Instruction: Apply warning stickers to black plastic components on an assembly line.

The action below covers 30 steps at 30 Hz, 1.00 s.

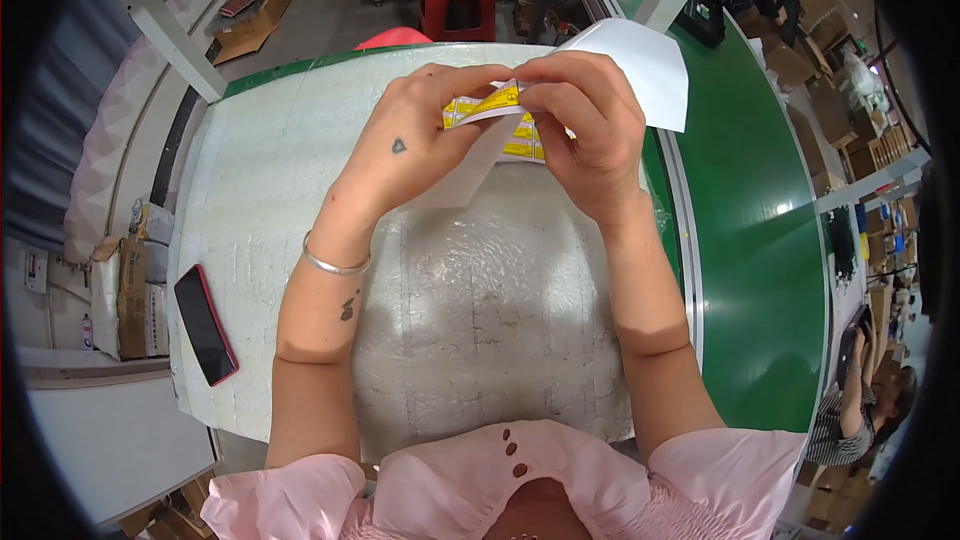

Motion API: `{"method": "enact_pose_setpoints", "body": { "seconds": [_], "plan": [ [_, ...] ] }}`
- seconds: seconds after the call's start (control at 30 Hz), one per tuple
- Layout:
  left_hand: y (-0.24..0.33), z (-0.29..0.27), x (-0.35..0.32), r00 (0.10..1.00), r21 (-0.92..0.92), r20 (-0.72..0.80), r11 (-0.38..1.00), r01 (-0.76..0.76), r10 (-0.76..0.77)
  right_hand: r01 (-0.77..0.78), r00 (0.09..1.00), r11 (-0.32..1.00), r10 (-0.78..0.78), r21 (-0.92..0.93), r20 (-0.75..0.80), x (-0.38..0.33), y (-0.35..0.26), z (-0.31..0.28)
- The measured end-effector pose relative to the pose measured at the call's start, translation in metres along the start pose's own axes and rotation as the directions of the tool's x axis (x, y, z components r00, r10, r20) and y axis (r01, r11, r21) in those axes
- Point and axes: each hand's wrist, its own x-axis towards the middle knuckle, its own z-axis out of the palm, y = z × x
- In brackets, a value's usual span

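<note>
1. While both forearms reach up from the lower edge of the head view, the left hand and right hand meet above the far half of a white padded work surface.
2. Left hand: fingers curled in, thumb and forefingers pinched on the left end of a sheet of yellow labels. A silver bangle sits on that wrist.
3. Right hand: closed tight, fingertips gripping the top right of the same sheet, right beside the left thumb.
4. The label sheet is up off the surface, held between both hands, its white backing hanging below them.
5. Behind the right hand, a white paper sheet lies at the far edge.
6. Far left on the surface, well apart from the hands, a red-cased phone lies flat.
7. To the right runs a green conveyor belt.
</note>
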Motion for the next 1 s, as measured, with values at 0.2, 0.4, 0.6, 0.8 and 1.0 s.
{"method": "enact_pose_setpoints", "body": {
  "seconds": [0.2, 0.4, 0.6, 0.8, 1.0],
  "plan": [
    [0.005, 0.006, -0.001, 0.999, -0.183, 0.021, 0.982, -0.041, 0.046, -0.003, 1.000, 0.999, 0.002, 0.033, 0.012, 0.004, 0.004, -0.008],
    [-0.011, 0.004, 0.005, 0.997, -0.674, 0.062, 0.735, 0.073, -0.041, 0.006, 0.999, 0.995, -0.011, 0.104, 0.047, 0.009, -0.002, -0.010],
    [-0.010, -0.015, -0.002, 0.983, -0.801, 0.149, 0.569, 0.186, -0.111, -0.063, 0.995, 0.993, 0.055, 0.096, 0.083, 0.010, -0.002, -0.018],
    [0.001, -0.010, 0.000, 0.992, -0.567, 0.068, 0.814, 0.127, -0.107, -0.129, 0.978, 0.974, 0.094, 0.183, 0.188, 0.017, 0.001, -0.036],
    [0.019, -0.005, -0.004, 0.983, -0.494, -0.009, 0.855, 0.156, -0.185, -0.093, 0.982, 0.996, 0.090, 0.013, 0.166, 0.012, -0.013, -0.023]
  ]
}}
